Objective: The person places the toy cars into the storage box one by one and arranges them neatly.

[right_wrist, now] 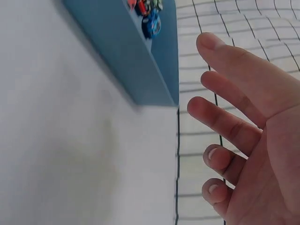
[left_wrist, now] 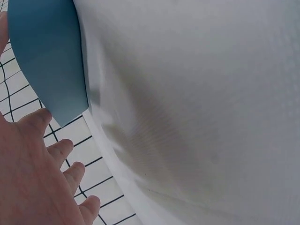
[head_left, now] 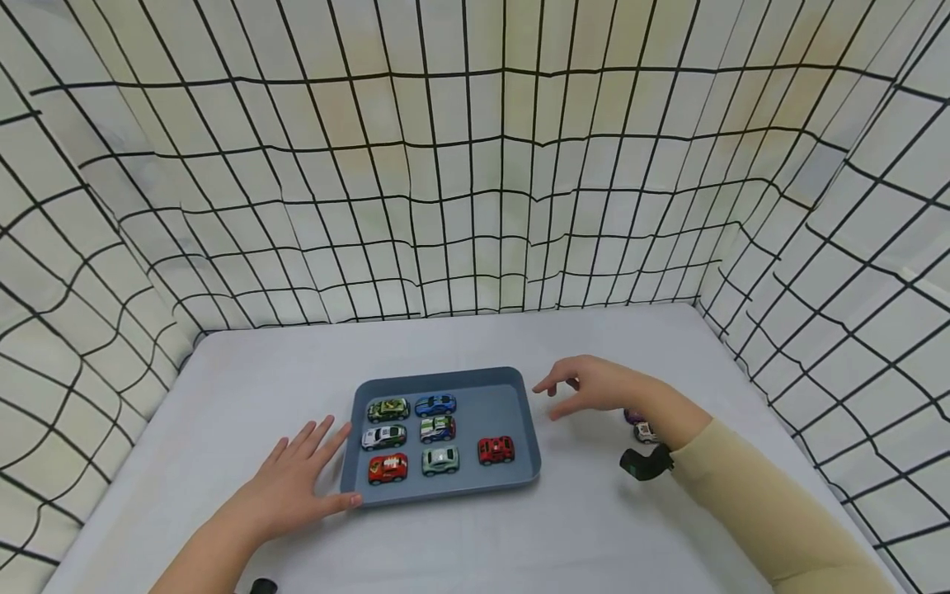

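A blue-grey tray (head_left: 486, 406) lies on the white-covered table with several toy cars in it. On its left side are a green patterned car (head_left: 388, 409), a white-and-black car (head_left: 383, 437) and a red car (head_left: 387, 468). In the middle column sit a blue car (head_left: 435, 404), a multicoloured car (head_left: 437, 428) and a pale green car (head_left: 440, 460). Another red car (head_left: 496, 450) stands at the lower right. My left hand (head_left: 293, 483) is spread at the tray's left edge, thumb by the corner. Just right of the tray, my right hand (head_left: 601, 385) hovers with loosely bent fingers, holding nothing.
Partly hidden behind my right wrist, a white toy car (head_left: 644, 432) and a purple one (head_left: 632, 416) lie on the table. A black curved device (head_left: 644, 464) is at the right wrist. White cloth walls with a black grid (head_left: 475, 165) enclose the table's back and sides.
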`<state>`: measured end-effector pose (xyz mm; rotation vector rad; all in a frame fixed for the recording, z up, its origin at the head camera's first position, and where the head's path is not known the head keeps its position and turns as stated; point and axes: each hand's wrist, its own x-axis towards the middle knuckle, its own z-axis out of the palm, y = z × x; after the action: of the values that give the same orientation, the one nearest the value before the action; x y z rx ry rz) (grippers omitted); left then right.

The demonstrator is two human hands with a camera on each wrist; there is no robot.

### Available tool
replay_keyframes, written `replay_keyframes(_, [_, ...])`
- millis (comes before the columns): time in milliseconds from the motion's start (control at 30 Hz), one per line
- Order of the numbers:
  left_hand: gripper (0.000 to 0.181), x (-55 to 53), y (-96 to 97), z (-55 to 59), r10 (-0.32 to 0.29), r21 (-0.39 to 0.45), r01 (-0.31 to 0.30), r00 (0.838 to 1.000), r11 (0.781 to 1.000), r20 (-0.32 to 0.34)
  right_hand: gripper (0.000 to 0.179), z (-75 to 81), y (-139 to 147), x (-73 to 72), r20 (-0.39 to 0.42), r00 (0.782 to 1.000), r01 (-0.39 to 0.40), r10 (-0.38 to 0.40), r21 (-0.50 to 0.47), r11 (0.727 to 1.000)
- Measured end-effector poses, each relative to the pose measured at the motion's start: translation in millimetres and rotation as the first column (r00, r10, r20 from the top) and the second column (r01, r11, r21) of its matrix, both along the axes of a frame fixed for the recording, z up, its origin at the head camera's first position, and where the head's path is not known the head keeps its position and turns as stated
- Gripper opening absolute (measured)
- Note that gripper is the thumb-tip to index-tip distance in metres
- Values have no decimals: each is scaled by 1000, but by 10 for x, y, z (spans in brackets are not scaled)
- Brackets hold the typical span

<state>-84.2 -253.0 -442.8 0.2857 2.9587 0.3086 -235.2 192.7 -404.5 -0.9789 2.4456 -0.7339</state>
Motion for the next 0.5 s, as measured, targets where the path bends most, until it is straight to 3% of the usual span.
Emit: replay_keyframes(500, [113, 9, -1, 17, -3, 5, 3, 1000, 1000, 5, 37, -76, 993, 8, -16, 981, 194, -193, 106, 975])
